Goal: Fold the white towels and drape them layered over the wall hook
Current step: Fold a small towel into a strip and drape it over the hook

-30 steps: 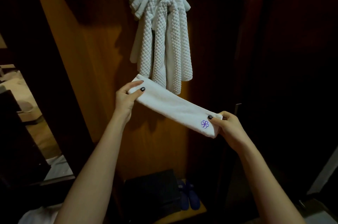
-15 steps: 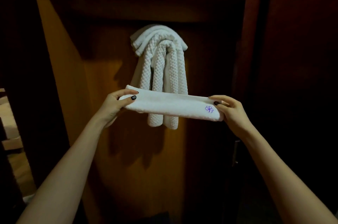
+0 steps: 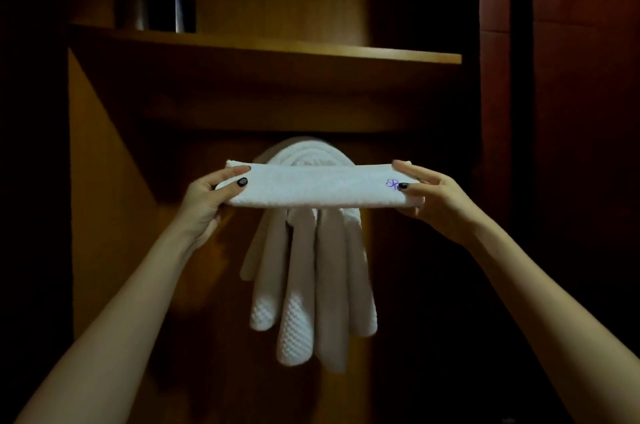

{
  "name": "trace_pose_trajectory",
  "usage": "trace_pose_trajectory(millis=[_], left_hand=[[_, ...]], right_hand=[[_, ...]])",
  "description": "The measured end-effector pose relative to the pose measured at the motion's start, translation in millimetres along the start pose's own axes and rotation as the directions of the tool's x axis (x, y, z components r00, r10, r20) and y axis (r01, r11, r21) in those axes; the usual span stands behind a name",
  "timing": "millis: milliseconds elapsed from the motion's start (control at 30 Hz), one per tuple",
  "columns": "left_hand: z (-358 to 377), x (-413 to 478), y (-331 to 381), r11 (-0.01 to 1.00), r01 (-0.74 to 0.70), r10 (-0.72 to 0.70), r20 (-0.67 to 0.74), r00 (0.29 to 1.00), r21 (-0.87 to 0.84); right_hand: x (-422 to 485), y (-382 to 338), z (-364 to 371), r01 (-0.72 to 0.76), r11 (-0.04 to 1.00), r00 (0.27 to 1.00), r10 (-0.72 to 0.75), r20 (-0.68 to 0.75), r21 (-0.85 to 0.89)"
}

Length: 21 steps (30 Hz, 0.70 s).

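Pinching folded towel (image 3: 318, 186) level, left hand (image 3: 204, 205), right hand (image 3: 436, 201), arms outstretched

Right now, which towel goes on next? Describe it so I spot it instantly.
Below the wooden shelf, waffle-textured white towels hang in a bunch. In front of them, the left hand and right hand hold a folded towel stretched level. Unlike those, it is smooth, with a small purple emblem near the right hand.

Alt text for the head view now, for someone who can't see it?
The left hand and right hand pinch the ends of a folded white towel, held level in front of hanging white towels. A purple emblem sits near the right end; a wooden shelf runs above.
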<state>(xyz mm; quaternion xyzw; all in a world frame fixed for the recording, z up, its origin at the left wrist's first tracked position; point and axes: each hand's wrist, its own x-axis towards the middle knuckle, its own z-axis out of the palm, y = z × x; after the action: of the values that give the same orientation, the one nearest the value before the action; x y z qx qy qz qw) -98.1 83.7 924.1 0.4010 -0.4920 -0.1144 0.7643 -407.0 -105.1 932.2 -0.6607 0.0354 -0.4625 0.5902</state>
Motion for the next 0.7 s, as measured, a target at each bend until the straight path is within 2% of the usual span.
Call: trace_pose_trajectory(millis=[200, 300, 433, 533, 700], left_hand=[[17, 76, 22, 0.994, -0.078, 0.074, 0.044, 0.996, 0.079], [16, 111, 24, 0.992, -0.110, 0.109, 0.025, 0.994, 0.060], [10, 151, 12, 0.995, -0.081, 0.081, -0.006, 0.997, 0.054], [4, 172, 3, 0.997, -0.072, 0.071, -0.089, 0.994, -0.010], [7, 191, -18, 1.000, 0.020, -0.022, -0.130, 0.991, -0.019]], right_hand=[[87, -24, -9, 0.041, 0.999, 0.999, -0.042, 0.016, 0.027], [127, -22, -12, 0.032, 0.999, 0.998, -0.033, 0.045, 0.034], [176, -15, -11, 0.013, 0.998, 0.996, -0.020, 0.092, 0.067], [211, -6, -9, -0.032, 0.993, 0.994, 0.020, 0.107, 0.110], [244, 21, -14, -0.085, 0.954, 0.994, 0.062, 0.088, 0.286]])
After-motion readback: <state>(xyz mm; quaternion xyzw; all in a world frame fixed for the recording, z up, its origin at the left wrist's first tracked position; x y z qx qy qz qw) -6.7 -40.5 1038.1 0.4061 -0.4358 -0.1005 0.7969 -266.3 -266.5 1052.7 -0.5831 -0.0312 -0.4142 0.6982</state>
